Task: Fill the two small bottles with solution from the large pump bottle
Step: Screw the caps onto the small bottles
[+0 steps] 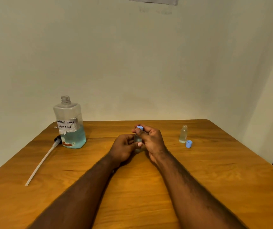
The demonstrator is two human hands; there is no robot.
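Currently, mid-counter (pixel 149 187): small bottle (pixel 137 140), upright, gripped by left hand (pixel 126 146), fingers curled round its body; right hand (pixel 152 139) pinches its blue cap (pixel 140 128) at the neck. Whether the cap goes on or off cannot be told. Advice: hold the body still and vertical, twist with fingertips only. Far left: large bottle (pixel 69 123), neck open, pump (pixel 41 162) lying beside. Right: second small bottle (pixel 183 133), uncapped, loose cap (pixel 189 143) adjacent.

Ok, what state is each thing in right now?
Large bottle: upright, open, part full of blue liquid.
Pump: off, lying on table beside it.
Held small bottle: upright, gripped by left hand.
Its blue cap: at its mouth, pinched by right hand.
Other small bottle: upright, uncapped.
Loose blue cap: on table beside it.
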